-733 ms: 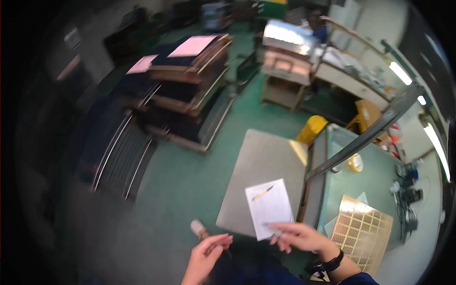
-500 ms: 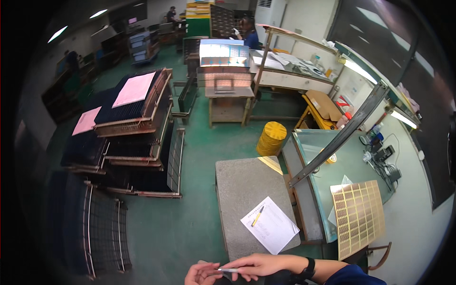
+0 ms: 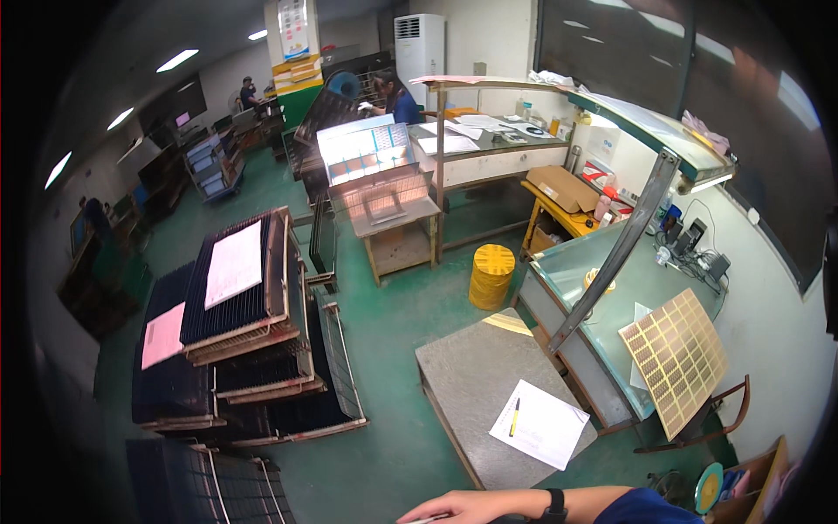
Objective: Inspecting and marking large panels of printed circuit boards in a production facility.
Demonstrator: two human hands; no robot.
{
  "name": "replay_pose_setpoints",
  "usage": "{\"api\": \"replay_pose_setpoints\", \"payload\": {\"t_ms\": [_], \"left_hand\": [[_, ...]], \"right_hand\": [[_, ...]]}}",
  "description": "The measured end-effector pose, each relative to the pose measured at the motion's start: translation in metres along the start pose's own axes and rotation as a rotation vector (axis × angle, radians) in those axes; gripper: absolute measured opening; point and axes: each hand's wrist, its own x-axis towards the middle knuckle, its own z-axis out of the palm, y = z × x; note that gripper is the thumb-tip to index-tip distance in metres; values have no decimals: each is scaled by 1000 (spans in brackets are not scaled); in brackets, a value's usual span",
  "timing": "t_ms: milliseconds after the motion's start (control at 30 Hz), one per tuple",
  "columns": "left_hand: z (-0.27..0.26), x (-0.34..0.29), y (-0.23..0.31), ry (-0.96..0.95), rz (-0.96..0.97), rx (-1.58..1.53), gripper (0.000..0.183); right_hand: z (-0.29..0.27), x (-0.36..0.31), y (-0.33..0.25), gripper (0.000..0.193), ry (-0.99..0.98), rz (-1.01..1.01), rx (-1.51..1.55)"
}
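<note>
At the bottom edge my right hand reaches in from the right, with a dark watch band on its wrist. Its fingers close on a slim pale object, mostly cut off by the frame, whose kind I cannot make out. My left hand is out of the picture. Just beyond the right hand, a grey-topped table bears white paper sheets. On these lies a yellow and black pen, apart from my hand.
To the right, a gold patterned panel leans against a glass-topped table with a slanted metal post. A yellow drum-shaped stool stands beyond the grey table. Stacked racks of dark panels fill the left. A co-worker is at the back.
The view has tilted up and turned, so the scene sits lower in it. My left hand, earlier beside the right at the slim pale object, has dropped out of sight.
</note>
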Motion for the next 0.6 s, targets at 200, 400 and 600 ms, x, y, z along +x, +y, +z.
{"api": "replay_pose_setpoints", "payload": {"t_ms": [200,400,600], "left_hand": [[59,63,12,-147,-56,-33,6],[128,141,23,-453,-85,70,8],[181,222,85,-436,-19,210,11]], "right_hand": [[-45,-2,-6,44,261,-192,321],[-91,40,-35,37,382,-308,368],[-176,80,-111,33,489,-412,177]]}}
